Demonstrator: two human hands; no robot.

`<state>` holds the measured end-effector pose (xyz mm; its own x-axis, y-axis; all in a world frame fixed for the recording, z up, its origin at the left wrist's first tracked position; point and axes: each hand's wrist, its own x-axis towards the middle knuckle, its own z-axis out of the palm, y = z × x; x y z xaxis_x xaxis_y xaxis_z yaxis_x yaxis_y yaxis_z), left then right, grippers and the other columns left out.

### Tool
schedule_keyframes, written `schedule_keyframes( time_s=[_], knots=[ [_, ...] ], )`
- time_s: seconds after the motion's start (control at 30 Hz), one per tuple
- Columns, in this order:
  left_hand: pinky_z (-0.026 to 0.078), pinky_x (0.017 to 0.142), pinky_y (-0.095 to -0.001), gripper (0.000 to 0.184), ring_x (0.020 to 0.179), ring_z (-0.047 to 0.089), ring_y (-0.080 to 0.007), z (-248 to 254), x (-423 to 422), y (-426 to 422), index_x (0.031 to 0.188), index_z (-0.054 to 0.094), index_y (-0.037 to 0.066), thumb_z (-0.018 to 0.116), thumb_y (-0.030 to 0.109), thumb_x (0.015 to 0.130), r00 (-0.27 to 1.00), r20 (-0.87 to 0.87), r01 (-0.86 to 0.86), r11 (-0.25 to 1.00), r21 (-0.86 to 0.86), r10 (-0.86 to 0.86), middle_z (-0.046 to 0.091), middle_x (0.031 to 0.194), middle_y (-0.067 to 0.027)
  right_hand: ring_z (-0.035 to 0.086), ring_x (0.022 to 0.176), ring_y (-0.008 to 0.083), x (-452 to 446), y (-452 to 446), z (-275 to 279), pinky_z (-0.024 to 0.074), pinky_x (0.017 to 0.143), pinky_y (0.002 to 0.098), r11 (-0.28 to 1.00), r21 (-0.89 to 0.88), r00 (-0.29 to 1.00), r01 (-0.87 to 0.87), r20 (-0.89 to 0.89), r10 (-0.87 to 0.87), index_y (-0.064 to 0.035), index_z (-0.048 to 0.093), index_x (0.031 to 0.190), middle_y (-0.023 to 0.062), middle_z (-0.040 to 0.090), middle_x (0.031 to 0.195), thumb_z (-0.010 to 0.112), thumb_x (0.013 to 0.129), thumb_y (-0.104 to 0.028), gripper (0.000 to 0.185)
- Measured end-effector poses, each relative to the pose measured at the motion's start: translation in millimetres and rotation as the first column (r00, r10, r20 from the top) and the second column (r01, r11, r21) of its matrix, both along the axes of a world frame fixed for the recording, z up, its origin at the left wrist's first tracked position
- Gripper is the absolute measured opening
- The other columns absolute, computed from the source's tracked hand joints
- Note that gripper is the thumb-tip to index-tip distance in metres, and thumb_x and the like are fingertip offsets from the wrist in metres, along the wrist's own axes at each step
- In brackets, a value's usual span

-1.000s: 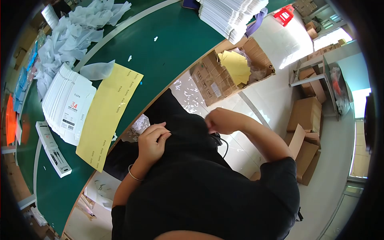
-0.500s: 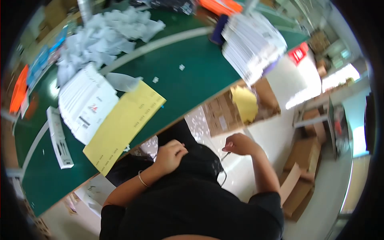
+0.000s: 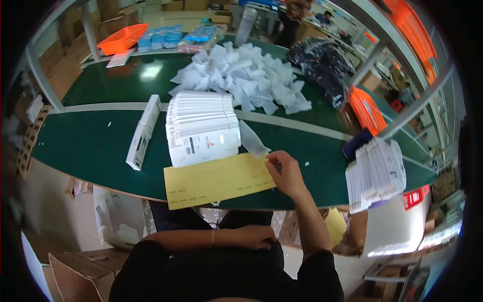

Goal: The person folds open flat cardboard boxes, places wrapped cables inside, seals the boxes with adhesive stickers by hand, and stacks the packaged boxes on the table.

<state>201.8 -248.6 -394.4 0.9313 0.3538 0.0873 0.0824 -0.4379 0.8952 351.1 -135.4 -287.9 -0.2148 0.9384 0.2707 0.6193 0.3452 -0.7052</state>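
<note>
My right hand [image 3: 286,172] is over the right end of a yellow sheet [image 3: 216,178] printed with rows of small dark marks. Its fingers are bent together at the sheet's upper corner, near the tip of a translucent bag [image 3: 253,140]; what they pinch, if anything, is too small to make out. Curled in front of my waist, my left hand [image 3: 257,237] is below the table edge with its fingers closed and nothing visible in them. A fanned stack of white printed cards [image 3: 202,131] lies against the yellow sheet's far edge.
A long white box [image 3: 143,132] lies left of the stack. Crumpled translucent bags [image 3: 241,75] are heaped behind. A second card stack [image 3: 376,173], an orange bin [image 3: 367,110] and black plastic [image 3: 322,65] stand right. Metal posts rise from the green table [image 3: 95,146]. People are visible far back.
My view has swung up and levelled over the table. My right hand has risen from beside my body to the yellow sheet's corner. My left hand stays low near my waist.
</note>
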Motion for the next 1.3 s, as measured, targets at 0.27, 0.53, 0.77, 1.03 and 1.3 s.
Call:
schedule_keyframes(
  time_s=[0.27, 0.53, 0.77, 1.03, 1.3],
  knots=[
    [0.052, 0.101, -0.0377, 0.045, 0.121, 0.062, -0.0259, 125, -190, 35, 0.138, 0.054, 0.004, 0.065, 0.004, 0.094, 0.918, 0.129, -0.288, 0.856, -0.430, 0.374, 0.062, 0.134, -0.0144, 0.061, 0.086, 0.0247, -17, 91, -18, 0.0506, 0.076, 0.0345, 0.988, 0.136, 0.968, -0.076, 0.248, 0.040, -0.0010, 0.065, 0.110, 0.0122, 0.064, 0.100, 0.071, 0.086, -0.015, 0.029],
    [0.054, 0.074, -0.0277, 0.026, 0.082, 0.064, -0.0177, 158, -297, 90, 0.116, 0.068, 0.000, 0.069, 0.004, 0.090, -0.130, 0.206, -0.968, -0.169, 0.186, 0.970, 0.070, 0.105, -0.0107, 0.060, 0.098, 0.0299, -30, 82, -22, 0.0499, 0.087, 0.0370, 1.000, -0.018, 0.993, -0.009, 0.117, 0.011, -0.0006, 0.061, 0.119, 0.0148, 0.061, 0.111, 0.076, 0.082, -0.021, 0.046],
    [0.056, 0.076, -0.0292, 0.028, 0.087, 0.065, -0.0206, 164, -247, 118, 0.115, 0.068, -0.002, 0.069, 0.004, 0.088, 0.026, 0.361, -0.986, -0.034, 0.161, 0.932, 0.068, 0.106, -0.0130, 0.058, 0.104, 0.0301, -26, 75, -25, 0.0493, 0.090, 0.0369, 0.998, 0.029, 0.978, 0.059, 0.201, -0.063, -0.0026, 0.057, 0.126, 0.0140, 0.060, 0.117, 0.078, 0.079, -0.021, 0.054],
    [0.053, 0.080, -0.0315, 0.037, 0.090, 0.062, -0.0221, 128, -182, 148, 0.117, 0.067, 0.002, 0.078, 0.006, 0.082, 0.362, 0.301, -0.845, 0.174, 0.506, 0.883, 0.066, 0.105, -0.0106, 0.057, 0.107, 0.0320, -25, 81, -30, 0.0481, 0.093, 0.0374, 0.998, 0.039, 0.974, 0.054, 0.218, -0.061, -0.0046, 0.056, 0.128, 0.0140, 0.060, 0.119, 0.076, 0.079, -0.016, 0.054],
    [0.050, 0.079, -0.0354, 0.032, 0.088, 0.061, -0.0270, 116, -157, 178, 0.105, 0.070, 0.005, 0.081, 0.012, 0.075, 0.514, 0.248, -0.642, 0.177, 0.746, 0.821, 0.065, 0.097, -0.0085, 0.058, 0.105, 0.0294, -11, 85, -31, 0.0485, 0.092, 0.0375, 0.961, 0.227, 0.934, 0.158, 0.280, -0.220, -0.0064, 0.059, 0.126, 0.0121, 0.060, 0.121, 0.076, 0.078, -0.011, 0.051]
  ],
)
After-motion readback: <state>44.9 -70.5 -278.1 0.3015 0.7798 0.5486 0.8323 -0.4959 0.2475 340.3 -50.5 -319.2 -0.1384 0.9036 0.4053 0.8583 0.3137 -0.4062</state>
